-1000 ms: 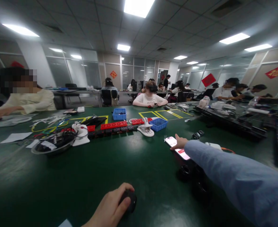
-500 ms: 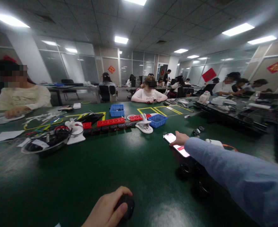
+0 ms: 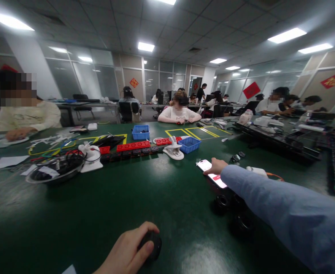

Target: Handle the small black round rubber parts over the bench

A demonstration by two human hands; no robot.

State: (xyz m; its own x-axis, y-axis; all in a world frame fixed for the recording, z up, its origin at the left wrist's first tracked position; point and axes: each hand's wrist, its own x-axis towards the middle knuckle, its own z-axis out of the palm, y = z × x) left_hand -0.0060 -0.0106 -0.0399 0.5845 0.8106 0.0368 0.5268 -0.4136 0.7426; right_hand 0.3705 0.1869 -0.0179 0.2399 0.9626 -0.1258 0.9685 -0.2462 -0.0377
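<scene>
At the bottom centre my left hand is closed round a black rounded object, which rests on the green table. My right hand, in a light blue sleeve, reaches to a phone with a lit screen lying on the table. Its thumb and fingers grip the phone across its sides. Two black round objects sit near the right forearm, the nearer one partly in shadow.
Red and black blocks form a row beside a white clip and a blue basket. A bowl of cables stands left. A person sits opposite, another at left.
The view has shifted very slightly. Both hands keep the same hold, and the objects on the table have not visibly moved.
</scene>
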